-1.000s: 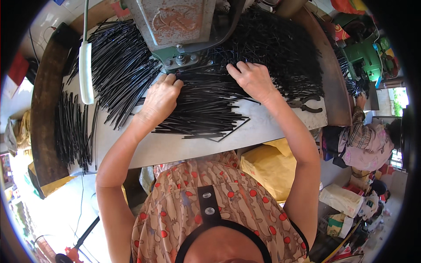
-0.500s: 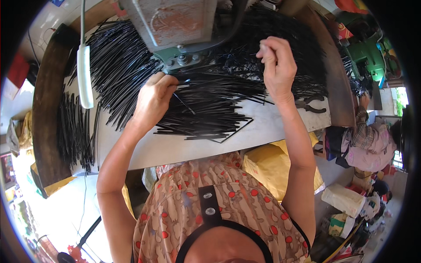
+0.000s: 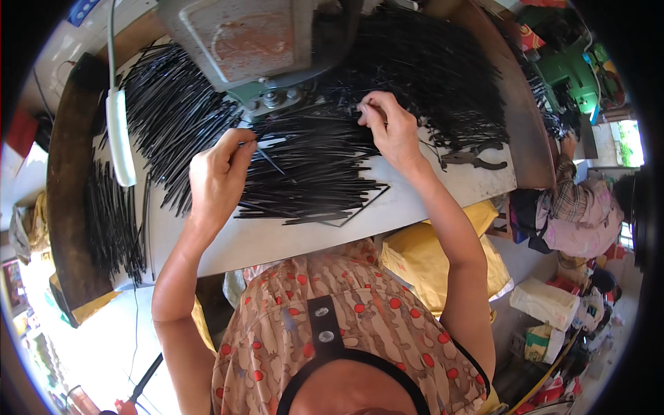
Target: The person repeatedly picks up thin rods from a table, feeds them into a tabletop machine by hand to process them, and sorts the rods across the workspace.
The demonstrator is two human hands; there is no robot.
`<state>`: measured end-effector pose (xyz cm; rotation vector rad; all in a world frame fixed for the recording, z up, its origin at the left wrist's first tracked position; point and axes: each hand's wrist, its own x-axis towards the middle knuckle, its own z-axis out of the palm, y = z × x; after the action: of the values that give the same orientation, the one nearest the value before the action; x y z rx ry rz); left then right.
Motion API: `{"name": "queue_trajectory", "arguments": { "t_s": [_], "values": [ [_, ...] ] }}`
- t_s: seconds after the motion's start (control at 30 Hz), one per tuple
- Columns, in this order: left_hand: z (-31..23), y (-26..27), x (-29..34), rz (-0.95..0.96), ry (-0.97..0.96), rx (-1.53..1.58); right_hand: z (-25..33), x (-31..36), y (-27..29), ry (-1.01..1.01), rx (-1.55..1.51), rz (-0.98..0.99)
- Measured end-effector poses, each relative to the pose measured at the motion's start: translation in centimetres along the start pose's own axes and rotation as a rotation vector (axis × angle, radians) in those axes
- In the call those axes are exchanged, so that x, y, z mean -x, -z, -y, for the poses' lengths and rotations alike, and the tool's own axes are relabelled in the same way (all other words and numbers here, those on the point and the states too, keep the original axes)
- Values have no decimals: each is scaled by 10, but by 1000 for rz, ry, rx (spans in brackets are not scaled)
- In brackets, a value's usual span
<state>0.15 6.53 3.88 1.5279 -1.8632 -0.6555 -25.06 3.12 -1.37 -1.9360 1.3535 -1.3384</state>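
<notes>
My left hand is closed in a pinch at the left edge of a pile of thin black strips. A single thin strip slants down and right from its fingertips, over the pile. Above the pile's right part, my right hand has thumb and fingers pressed together; whatever is between them, if anything, is too small to make out. Beyond both hands stands a machine with a worn pale housing and bolts on its green lower part.
More black strips spread left of the machine, with a heap at far right. Dark-handled pliers rest on the pale tabletop. A white lamp hangs at left. Another person sits at right near a green machine.
My right hand has come down and left, nearer the pile. The left hand has drawn slightly left, and the slanting strip has moved with it. The whole view has shifted a little.
</notes>
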Motion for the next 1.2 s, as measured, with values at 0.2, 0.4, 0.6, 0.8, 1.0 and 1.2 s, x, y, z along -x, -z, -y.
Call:
{"name": "queue_trajectory", "arguments": {
  "t_s": [0.2,0.4,0.6,0.8,1.0,1.2],
  "values": [
    [13,-3,-5,19,76,143,-2,-3,-3,191,250,105],
    [-3,4,-4,85,121,147,33,-16,-24,327,298,157],
    [-20,10,13,155,155,346,41,-30,-41,-194,-158,487],
    [0,-2,-8,39,85,84,43,-38,-50,-308,-242,463],
    [29,-22,-28,-124,-71,-10,40,-40,-58,-386,-419,416],
    [26,-22,-31,-148,-90,18,41,-40,-57,-453,-551,384]
  ]
}}
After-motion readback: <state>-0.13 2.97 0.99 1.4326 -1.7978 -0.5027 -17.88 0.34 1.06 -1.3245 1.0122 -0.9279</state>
